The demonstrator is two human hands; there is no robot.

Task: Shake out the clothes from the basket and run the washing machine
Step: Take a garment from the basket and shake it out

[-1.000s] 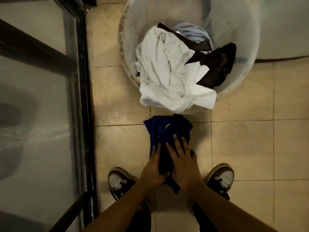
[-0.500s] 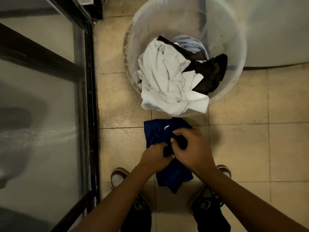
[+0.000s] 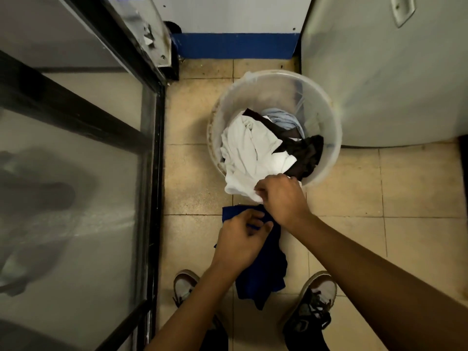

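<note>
Both hands are bunched on a blue garment [image 3: 260, 274] that hangs in front of the person, between the two shoes [image 3: 311, 302] and just near of the basket. The left hand [image 3: 240, 239] has its fingers curled into the top of the cloth, gripping it. The right hand [image 3: 281, 198] is curled too, at the cloth's far upper edge, and its knuckles sit right against the white garment [image 3: 250, 153] that spills over the near rim of the clear plastic basket [image 3: 326, 117].

That closeness is the risk as I see it. If the right hand's fingers have caught a fold of the white piece along with the blue, a hard shake could drag it out onto the tiled floor [image 3: 392, 188], or tip the light basket. The space is narrow as well, with a glass door [image 3: 76, 173] on the left and a grey appliance [image 3: 379, 72] on the right, so a wide snap of the cloth may slap against either.

From here I cannot tell whether the right hand's fingertips pinch only blue cloth or some white too; the back of the hand covers them. A dark garment [image 3: 306, 155] and a pale blue one [image 3: 283, 120] lie deeper in the basket, with whatever is beneath them hidden. The grey appliance is cut off at the frame, so I cannot tell if it is the washer.
</note>
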